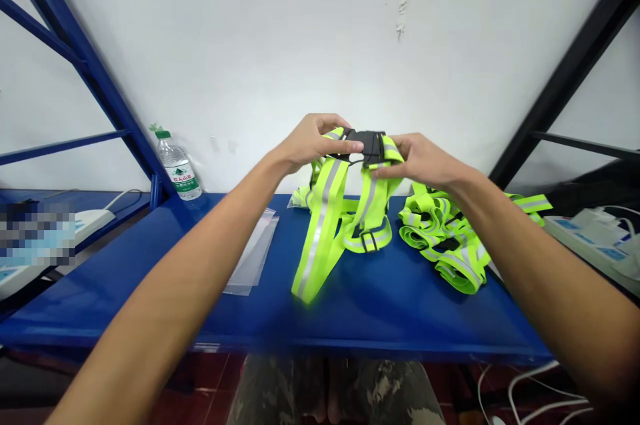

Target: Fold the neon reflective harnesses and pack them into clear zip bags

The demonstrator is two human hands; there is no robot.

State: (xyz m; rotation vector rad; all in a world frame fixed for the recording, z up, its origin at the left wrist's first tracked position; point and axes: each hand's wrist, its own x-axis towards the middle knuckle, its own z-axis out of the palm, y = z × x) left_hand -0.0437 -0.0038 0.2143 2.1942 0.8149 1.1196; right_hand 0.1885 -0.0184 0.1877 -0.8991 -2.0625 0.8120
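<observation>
In the head view my two hands hold up a neon yellow-green reflective strap (324, 211) with a silver stripe, above the blue table. My left hand (320, 139) is closed on it, thumb against the black buckle (371, 145). On the buckle's right side my right hand (420, 159) pinches the webbing; some of its fingers are hidden behind the strap. Loops of the strap hang below, one with a black slider (369, 241), and the longest reaches down toward the tabletop.
A pile of similar straps (457, 245) lies to the right. Clear plastic bags (254, 255) rest left of centre on the blue table (200, 308). A water bottle (180, 168) stands at the back left. Power strips (595, 238) sit beyond both ends, and a wall rises behind.
</observation>
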